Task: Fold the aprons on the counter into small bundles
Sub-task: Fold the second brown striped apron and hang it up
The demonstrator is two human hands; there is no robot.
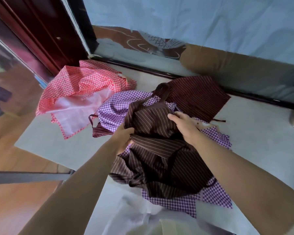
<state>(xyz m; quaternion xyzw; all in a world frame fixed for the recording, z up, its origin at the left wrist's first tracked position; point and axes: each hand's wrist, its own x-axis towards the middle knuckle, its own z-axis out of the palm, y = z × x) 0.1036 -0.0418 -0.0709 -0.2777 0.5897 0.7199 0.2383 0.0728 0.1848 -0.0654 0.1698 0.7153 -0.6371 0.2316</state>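
A crumpled brown striped apron is gripped by the left hand and right hand above the purple checked apron.

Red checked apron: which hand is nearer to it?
Left. The left hand grips the edge of the brown striped apron, just below and right of the red checked apron. The right hand holds the same striped apron farther right.
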